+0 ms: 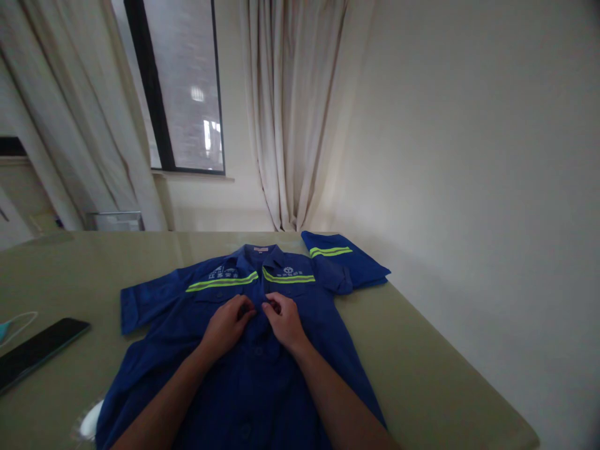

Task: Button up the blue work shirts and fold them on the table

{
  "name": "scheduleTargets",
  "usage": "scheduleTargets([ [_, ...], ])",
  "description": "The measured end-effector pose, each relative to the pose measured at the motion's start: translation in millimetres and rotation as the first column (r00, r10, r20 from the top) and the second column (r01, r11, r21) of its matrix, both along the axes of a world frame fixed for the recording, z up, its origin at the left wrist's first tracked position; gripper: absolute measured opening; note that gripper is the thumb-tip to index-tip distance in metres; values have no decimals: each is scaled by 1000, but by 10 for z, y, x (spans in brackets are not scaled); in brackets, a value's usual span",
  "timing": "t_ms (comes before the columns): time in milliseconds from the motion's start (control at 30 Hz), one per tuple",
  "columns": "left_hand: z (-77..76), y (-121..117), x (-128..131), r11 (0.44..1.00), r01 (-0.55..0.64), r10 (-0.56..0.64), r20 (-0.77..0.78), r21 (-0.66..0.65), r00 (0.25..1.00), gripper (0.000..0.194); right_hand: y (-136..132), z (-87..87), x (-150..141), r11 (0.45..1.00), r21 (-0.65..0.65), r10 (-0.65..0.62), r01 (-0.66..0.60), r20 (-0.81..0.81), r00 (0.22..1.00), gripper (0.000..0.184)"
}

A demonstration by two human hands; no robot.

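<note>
A blue short-sleeved work shirt (pixel 300 325) lies front side up on the table, its collar pointing away from me. Yellow-green reflective strips and pale printed marks cross its chest. My left hand (pixel 229 324) pinches the fabric on one side of the front opening, below the chest strip. Opposite it, my right hand (pixel 285 320) pinches the other edge of the opening, fingers curled and thumb pressed in. The hands are a short gap apart. Some buttons show further down the front; whether a button sits between my fingertips is hidden.
A folded blue garment (pixel 360 265) with a reflective strip lies by the shirt's right sleeve, near the wall. On the left are a black phone (pixel 42 353) and part of a face mask (pixel 5 330). A white object (pixel 91 422) peeks from under the shirt. The table (pixel 422 375) meets the wall.
</note>
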State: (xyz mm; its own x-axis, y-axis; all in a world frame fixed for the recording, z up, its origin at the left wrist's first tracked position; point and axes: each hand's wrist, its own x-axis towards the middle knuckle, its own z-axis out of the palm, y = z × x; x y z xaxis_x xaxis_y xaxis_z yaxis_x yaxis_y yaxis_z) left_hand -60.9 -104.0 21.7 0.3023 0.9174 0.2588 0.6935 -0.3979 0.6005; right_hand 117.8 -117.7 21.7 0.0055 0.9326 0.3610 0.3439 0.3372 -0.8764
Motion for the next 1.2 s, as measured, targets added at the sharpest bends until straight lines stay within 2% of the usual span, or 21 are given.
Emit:
scheduleTargets([
  [100,-8,-39,2,999,19,-23,74,46,997,14,34,-9,-22,999,-29,37,-39,-79,996,27],
  [233,19,-62,20,990,36,-50,100,134,994,14,82,-22,-30,993,-110,18,-45,-235,972,32],
  [333,29,-78,32,984,9,-29,114,176,993,14,95,-5,2,979,-198,-35,-37,-347,937,34],
  [433,45,-110,50,976,-26,2,111,215,994,15,79,41,52,951,-292,-28,-103,-413,910,31],
  [600,70,-156,84,965,-53,33,80,257,996,14,41,92,81,925,-344,11,-159,-395,919,25],
  [833,76,-156,75,977,-76,61,80,197,995,13,56,53,22,970,-204,59,-130,-318,946,22],
  [1067,81,-159,80,975,-56,37,89,217,995,14,72,-2,9,974,-224,-75,20,-238,968,27],
  [1200,83,-162,84,972,-62,43,90,228,995,14,59,39,12,974,-221,-11,-57,-296,955,31],
])
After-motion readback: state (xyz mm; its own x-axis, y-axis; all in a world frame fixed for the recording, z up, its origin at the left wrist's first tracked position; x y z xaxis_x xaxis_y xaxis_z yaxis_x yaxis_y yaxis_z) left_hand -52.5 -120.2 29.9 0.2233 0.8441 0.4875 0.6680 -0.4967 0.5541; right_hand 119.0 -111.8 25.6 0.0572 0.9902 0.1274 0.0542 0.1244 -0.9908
